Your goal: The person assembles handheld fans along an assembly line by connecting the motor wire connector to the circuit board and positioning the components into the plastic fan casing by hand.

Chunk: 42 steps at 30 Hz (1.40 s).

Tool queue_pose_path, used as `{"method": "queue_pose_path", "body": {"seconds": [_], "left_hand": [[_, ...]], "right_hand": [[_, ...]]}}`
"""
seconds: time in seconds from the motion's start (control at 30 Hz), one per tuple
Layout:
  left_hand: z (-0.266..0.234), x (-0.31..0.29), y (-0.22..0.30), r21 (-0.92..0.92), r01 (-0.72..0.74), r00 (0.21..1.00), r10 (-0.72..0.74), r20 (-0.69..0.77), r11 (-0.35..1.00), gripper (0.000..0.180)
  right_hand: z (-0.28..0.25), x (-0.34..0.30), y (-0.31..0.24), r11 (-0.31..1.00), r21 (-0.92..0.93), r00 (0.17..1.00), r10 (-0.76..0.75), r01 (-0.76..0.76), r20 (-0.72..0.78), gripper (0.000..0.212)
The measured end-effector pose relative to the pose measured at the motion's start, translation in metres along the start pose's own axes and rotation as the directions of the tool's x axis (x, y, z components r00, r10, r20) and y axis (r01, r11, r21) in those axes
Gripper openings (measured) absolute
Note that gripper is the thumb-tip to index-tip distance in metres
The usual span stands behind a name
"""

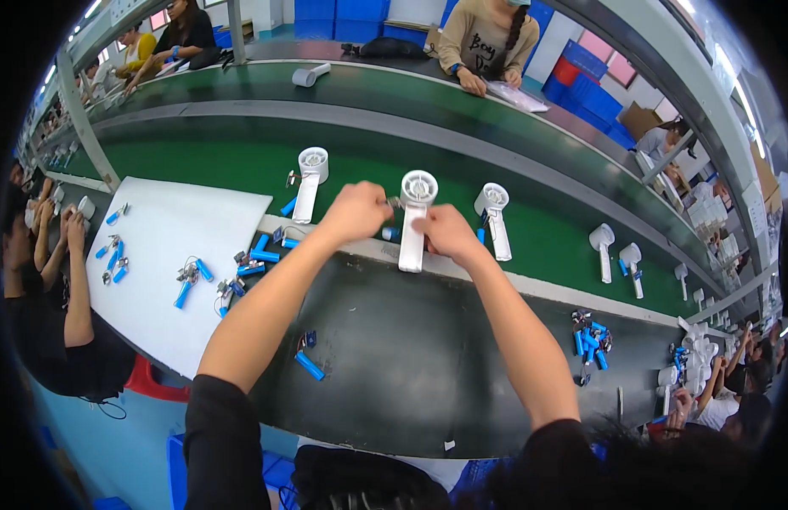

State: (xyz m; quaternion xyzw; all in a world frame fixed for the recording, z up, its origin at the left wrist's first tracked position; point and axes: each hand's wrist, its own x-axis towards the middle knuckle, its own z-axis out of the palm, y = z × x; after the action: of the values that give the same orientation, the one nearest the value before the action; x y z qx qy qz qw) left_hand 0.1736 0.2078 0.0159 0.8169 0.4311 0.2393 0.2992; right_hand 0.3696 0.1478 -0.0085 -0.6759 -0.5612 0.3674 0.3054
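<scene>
My right hand (pixel 449 231) is closed on the handle of a white handheld fan (pixel 412 251). The fan's round grille head points away from me, and its handle lies open like a shallow trough. At the fan's left side my left hand (pixel 358 212) pinches a small dark part (pixel 394 203) close to the neck. Just below those fingers shows a blue cylindrical battery (pixel 390 232); whether it is joined to the small part I cannot tell. Another white fan (pixel 306 197) stands to the left, a small part and a blue battery beside it.
More fans, such as one white fan (pixel 496 221), line the green conveyor belt (pixel 555 221) to the right. Batteries with wired boards lie on the white foam sheet (pixel 147 255) and in a pile (pixel 591 342) on the dark worktable (pixel 394 365). Co-workers sit on both sides and across.
</scene>
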Motion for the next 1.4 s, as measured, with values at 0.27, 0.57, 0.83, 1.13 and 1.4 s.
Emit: {"method": "queue_pose_path", "body": {"seconds": [0.27, 0.57, 0.83, 1.13, 1.4], "left_hand": [[0.027, 0.086, -0.058, 0.241, 0.032, 0.999, -0.021, -0.046, 0.970, 0.022], [-0.041, -0.081, -0.018, 0.091, -0.192, 0.981, 0.194, -0.018, 0.977, 0.038], [-0.031, -0.277, -0.007, 0.334, -0.256, 0.967, 0.234, 0.103, 0.907, 0.043], [0.008, -0.290, 0.010, 0.113, -0.217, 0.976, 0.219, -0.003, 0.970, 0.042], [-0.017, -0.268, 0.018, 0.122, -0.234, 0.945, 0.196, 0.260, 0.965, 0.041]], "right_hand": [[0.020, 0.086, 0.026, 0.988, -0.138, 0.984, 0.052, -0.075, -0.169, 0.033], [-0.062, -0.059, 0.057, 0.950, -0.150, 0.812, -0.311, 0.273, -0.494, 0.022], [-0.258, -0.103, 0.201, 0.700, -0.380, 0.471, -0.071, -0.604, -0.879, 0.058], [-0.218, -0.109, 0.174, 0.773, -0.302, 0.561, 0.083, -0.558, -0.824, 0.044], [-0.050, -0.253, 0.084, 0.936, -0.352, 0.818, -0.190, -0.016, -0.542, 0.042]]}}
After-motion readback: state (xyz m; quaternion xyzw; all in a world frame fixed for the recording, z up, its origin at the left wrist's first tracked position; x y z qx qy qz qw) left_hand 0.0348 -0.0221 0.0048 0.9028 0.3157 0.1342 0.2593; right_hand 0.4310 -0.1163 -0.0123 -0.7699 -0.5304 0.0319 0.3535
